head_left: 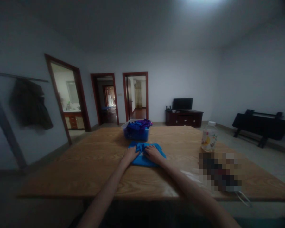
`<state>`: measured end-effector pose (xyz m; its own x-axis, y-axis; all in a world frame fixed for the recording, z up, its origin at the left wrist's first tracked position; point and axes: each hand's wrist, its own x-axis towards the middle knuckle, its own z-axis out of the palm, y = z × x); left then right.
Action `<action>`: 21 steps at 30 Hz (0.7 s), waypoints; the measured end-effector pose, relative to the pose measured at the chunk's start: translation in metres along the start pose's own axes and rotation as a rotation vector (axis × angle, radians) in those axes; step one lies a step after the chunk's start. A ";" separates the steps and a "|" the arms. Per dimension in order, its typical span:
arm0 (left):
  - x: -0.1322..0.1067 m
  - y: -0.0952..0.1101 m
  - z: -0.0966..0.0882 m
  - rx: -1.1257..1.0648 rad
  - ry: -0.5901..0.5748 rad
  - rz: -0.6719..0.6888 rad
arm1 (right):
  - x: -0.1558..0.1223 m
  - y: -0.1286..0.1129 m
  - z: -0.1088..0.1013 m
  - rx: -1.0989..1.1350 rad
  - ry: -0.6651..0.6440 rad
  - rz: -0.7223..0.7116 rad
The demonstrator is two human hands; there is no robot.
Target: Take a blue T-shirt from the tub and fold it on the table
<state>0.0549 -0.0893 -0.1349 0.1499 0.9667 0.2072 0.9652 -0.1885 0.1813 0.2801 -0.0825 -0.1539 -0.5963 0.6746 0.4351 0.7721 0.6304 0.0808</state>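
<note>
A blue cloth [144, 160] lies on the wooden table [85, 164] in front of me. My left hand [131, 154] rests on its left side, fingers curled onto the fabric. My right hand [152, 153] presses on the cloth's middle, fingers bent over a bunched fold. Just behind the cloth stands a clear plastic bin [136, 133] filled with blue and purple cloths [139, 126].
A plastic bottle [209, 136] with a white cap stands on the table at the right, a blurred object [219, 172] nearer the edge. Beyond are doorways, a TV cabinet [184, 117], a dark keyboard stand [261, 125] and a hanging jacket [29, 104].
</note>
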 end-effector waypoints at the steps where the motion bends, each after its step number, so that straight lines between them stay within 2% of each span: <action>1: 0.000 0.000 0.000 0.001 -0.001 0.004 | -0.001 0.001 0.000 0.015 0.007 -0.015; 9: 0.000 -0.002 0.002 0.005 0.006 0.020 | -0.004 -0.009 0.001 0.078 0.007 -0.169; 17: 0.003 -0.004 0.004 0.007 -0.003 0.019 | 0.000 -0.010 -0.005 -0.022 -0.021 -0.040; 21: 0.003 -0.004 0.004 0.008 -0.001 0.024 | -0.002 -0.008 -0.006 0.000 -0.013 -0.048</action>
<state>0.0526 -0.0848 -0.1391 0.1738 0.9621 0.2101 0.9630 -0.2107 0.1682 0.2764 -0.0916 -0.1501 -0.6354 0.6485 0.4192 0.7426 0.6619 0.1017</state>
